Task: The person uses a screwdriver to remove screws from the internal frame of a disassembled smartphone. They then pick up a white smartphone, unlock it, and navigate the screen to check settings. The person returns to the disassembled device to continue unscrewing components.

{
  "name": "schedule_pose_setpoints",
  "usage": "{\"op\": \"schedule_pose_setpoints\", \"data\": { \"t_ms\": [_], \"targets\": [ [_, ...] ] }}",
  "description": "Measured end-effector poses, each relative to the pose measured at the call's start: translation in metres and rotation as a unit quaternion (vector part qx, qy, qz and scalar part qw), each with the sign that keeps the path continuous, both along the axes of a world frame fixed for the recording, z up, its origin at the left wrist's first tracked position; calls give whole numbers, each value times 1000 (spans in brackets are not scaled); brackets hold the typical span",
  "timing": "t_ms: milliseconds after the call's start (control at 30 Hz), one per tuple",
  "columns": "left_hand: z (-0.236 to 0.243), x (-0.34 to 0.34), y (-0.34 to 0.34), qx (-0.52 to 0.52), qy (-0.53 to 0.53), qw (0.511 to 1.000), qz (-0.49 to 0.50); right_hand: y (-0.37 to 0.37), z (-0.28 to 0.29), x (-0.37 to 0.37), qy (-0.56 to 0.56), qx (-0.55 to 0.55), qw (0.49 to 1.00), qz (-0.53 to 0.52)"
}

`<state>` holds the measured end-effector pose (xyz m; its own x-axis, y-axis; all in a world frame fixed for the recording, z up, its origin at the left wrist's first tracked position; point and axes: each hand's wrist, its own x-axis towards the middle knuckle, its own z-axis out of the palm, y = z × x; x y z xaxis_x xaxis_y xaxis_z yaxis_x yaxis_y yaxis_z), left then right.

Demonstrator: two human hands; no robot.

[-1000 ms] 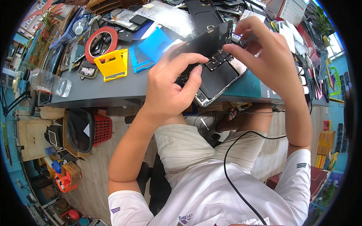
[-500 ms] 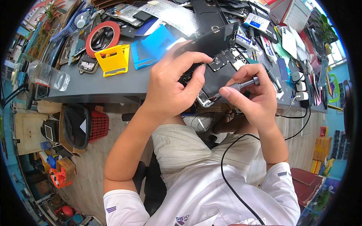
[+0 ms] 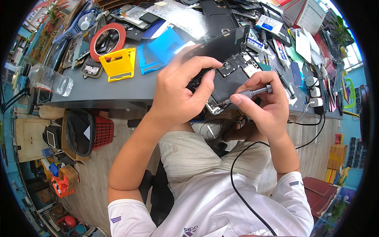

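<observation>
An opened phone [image 3: 231,86] lies at the near edge of the desk, its inner boards and dark battery area bare. Its screen [image 3: 225,44] is folded up behind it. My left hand [image 3: 179,91] grips the phone's left side, index finger and thumb close together over the edge; the other fingers are partly hidden. In my right hand [image 3: 268,104] a grey screwdriver [image 3: 254,92] is held between thumb and fingers. It slants down to the left, with its tip at the phone's near end, by the small metal parts there.
A yellow phone stand [image 3: 118,65], a blue stand [image 3: 147,59] and a red tape roll [image 3: 121,36] sit to the left. Phone parts and bubble wrap [image 3: 183,17] crowd the back. White plug adapters [image 3: 314,91] with cables stand at right. A lined bin [image 3: 79,132] is below left.
My right hand has shifted slightly down, and the screwdriver's tip has moved a little up and left on the phone's near end. My left hand and the phone have hardly moved.
</observation>
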<state>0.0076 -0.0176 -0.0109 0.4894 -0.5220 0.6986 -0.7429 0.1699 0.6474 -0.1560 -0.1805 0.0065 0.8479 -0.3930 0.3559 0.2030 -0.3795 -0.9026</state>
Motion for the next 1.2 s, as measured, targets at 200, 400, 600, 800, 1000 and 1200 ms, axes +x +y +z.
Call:
{"op": "schedule_pose_setpoints", "data": {
  "t_ms": [200, 400, 600, 800, 1000, 1200],
  "targets": [
    [-1, -1, -1, -9, 14, 1000, -7, 4, 0, 0, -4, -64, 998, -12],
    [-1, 0, -2, -14, 14, 1000, -8, 5, -13, 0, -81, -122, 989, -31],
    [1, 1, 2, 20, -18, 1000, -10, 3, -19, 2, -126, -166, 977, -37],
    [-1, 0, -1, 0, 1, 1000, -7, 2, -20, 0, -118, -151, 981, -42],
    [0, 2, 2, 21, -28, 999, -11, 3, -20, 1, -126, -139, 982, -25],
    [1, 1, 3, 26, -22, 999, -7, 4, -21, 0, -146, -199, 969, -31]
  ]
}}
